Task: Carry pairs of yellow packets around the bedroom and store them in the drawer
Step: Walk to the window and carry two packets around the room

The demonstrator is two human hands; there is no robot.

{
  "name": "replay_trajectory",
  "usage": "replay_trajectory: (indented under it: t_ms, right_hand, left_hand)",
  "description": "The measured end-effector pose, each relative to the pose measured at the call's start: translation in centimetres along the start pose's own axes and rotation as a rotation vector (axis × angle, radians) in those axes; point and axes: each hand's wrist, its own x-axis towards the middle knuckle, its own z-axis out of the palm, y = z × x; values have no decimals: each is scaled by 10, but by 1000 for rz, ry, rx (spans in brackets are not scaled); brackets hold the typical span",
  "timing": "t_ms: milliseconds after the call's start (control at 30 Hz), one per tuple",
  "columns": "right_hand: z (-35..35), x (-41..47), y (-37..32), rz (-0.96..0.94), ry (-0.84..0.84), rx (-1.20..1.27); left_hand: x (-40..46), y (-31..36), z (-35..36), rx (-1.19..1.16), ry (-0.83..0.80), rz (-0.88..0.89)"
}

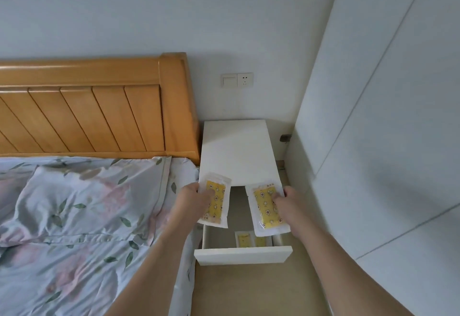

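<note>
Yellow packets [216, 201] [267, 209], one pinched in each grip [196, 197] [286, 200], above open drawer [242, 254].

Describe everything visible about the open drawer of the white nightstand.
The drawer is white, with a plain flat front panel showing no handle, and looks like painted board. It is pulled out from the nightstand beside the bed, open toward the camera. Inside, at least two yellow packets lie flat near the front right; the left part looks bare. Two more packets, held by the left hand and right hand, hover above it without touching.
</note>
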Motion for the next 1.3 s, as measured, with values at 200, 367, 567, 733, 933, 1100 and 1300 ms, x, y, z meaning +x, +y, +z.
replay_trajectory:
  t_ms: [200,367,567,733,933,1100,1300]
  right_hand:
    - [50,115,55,30,-114,-117]
    - [107,219,147,11,-221,-282]
    - [169,315,249,22,-405,-479]
    - [211,357,287,29,-490,-590]
    - [249,367,306,101,-590,-689]
    - [259,380,312,144,-581,-728]
    - [261,402,323,1,-556,-1009]
  left_hand:
    - [94,-45,60,96,-39,17]
    - [176,-118,123,157,-83,28]
    - [267,-202,186,419,-172,119]
    - [310,-241,220,643,-309,120]
    - [327,-279,247,900,-388,23]
    - [337,-290,261,868,-348,7]
    - [352,-310,272,1002,-447,-32]
